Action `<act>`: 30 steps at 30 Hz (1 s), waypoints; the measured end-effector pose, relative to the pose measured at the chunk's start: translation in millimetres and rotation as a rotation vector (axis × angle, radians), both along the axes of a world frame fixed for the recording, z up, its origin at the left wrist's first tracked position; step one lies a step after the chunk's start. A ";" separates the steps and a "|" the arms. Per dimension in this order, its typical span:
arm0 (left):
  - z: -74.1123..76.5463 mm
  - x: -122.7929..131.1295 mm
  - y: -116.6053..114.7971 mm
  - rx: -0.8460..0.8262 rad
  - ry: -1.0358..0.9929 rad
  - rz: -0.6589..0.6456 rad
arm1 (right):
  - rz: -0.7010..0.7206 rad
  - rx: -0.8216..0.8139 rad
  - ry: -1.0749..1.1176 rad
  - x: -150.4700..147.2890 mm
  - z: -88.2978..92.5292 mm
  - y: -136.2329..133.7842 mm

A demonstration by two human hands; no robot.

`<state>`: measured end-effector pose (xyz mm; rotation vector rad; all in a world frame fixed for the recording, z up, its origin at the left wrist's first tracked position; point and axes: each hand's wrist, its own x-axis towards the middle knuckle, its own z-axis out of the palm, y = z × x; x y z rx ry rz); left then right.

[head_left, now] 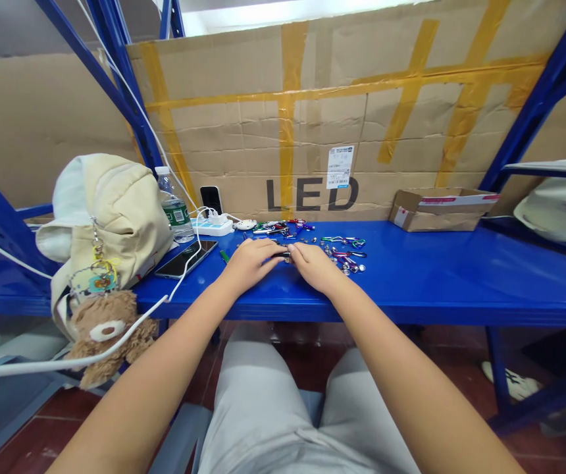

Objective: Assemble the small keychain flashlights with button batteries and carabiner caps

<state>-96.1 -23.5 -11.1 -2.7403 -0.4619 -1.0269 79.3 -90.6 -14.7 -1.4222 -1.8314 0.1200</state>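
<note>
Over the front of the blue table, my left hand [253,264] and my right hand [312,264] meet with curled fingers. Between them they grip a small black rod-like piece [281,254], mostly covered by the fingers, so its exact kind is hidden. Just beyond lies a pile of coloured metal pieces [276,228], some red, purple and black. Right of my right hand are coloured carabiner-like clips [345,241] and several small round silver parts [347,266]. A green stick-like piece [224,256] rests left of my left hand.
A phone [187,259], white power strip [214,226], water bottle [177,210] and cream bag [110,204] with a bear charm [110,329] are on the left. White cables cross there. An open cardboard box [441,214] stands back right, before a large taped carton [243,145].
</note>
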 end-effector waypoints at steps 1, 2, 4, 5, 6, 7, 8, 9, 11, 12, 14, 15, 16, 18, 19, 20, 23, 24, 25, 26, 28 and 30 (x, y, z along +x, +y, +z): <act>-0.1 -0.2 0.6 -0.031 -0.005 -0.008 | -0.044 0.032 -0.082 -1.4 0.2 0.2; -0.1 -0.4 1.2 -0.053 -0.013 -0.018 | -0.079 0.043 -0.151 -2.8 0.5 0.2; -0.3 -0.9 2.2 -0.062 -0.028 -0.037 | -0.133 0.039 -0.235 -5.7 1.9 -0.1; -0.4 -1.2 2.5 -0.047 -0.029 -0.039 | -0.148 0.035 -0.248 -6.9 2.8 -0.4; -0.4 -1.4 2.6 -0.018 -0.025 -0.038 | -0.150 0.029 -0.243 -7.7 3.7 -0.9; -0.5 -1.6 2.5 0.023 -0.021 -0.034 | -0.144 0.022 -0.221 -8.0 4.6 -1.4; -0.5 -1.7 2.2 0.070 -0.018 -0.030 | -0.131 0.014 -0.184 -8.0 5.3 -1.9; -0.4 -1.8 1.7 0.118 -0.018 -0.024 | -0.113 0.008 -0.138 -7.7 5.7 -2.2; 0.0 -1.8 0.2 0.193 -0.023 -0.017 | -0.069 0.000 -0.038 -6.3 5.8 -2.6; 0.4 -1.8 -0.7 0.213 -0.026 -0.014 | -0.050 -0.002 0.010 -5.6 5.5 -2.6; 1.3 -1.2 -2.7 0.218 -0.027 -0.005 | -0.019 -0.007 0.078 -4.6 4.5 -2.3; 1.7 -0.7 -3.7 0.211 -0.025 -0.003 | -0.009 -0.012 0.101 -4.5 3.8 -2.1; 2.0 0.2 -4.6 0.198 -0.021 0.003 | -0.003 -0.014 0.118 -4.6 3.1 -1.9; 2.4 2.5 -6.2 0.147 -0.011 0.026 | 0.001 0.001 0.137 -4.3 2.0 -1.5; 2.5 3.9 -6.7 0.109 -0.008 0.044 | -0.003 0.019 0.138 -3.4 1.8 -1.3; 2.4 5.3 -7.0 0.068 -0.008 0.063 | -0.014 0.044 0.137 -1.5 2.0 -0.8; 2.1 8.0 -6.4 -0.047 -0.043 0.127 | -0.111 0.113 0.113 11.7 6.1 3.6; 2.1 8.4 -5.9 -0.077 -0.061 0.148 | -0.166 0.122 0.088 18.6 8.7 6.8; 2.2 8.4 -5.2 -0.105 -0.080 0.167 | -0.230 0.115 0.040 26.2 11.7 11.1; 2.3 8.3 -4.6 -0.129 -0.097 0.183 | -0.287 0.097 -0.032 34.1 14.9 16.4; 2.9 7.8 -3.6 -0.165 -0.110 0.206 | -0.317 -0.004 -0.214 48.0 20.8 29.4; 3.4 7.3 -3.2 -0.181 -0.098 0.219 | -0.289 -0.140 -0.393 56.6 24.7 43.8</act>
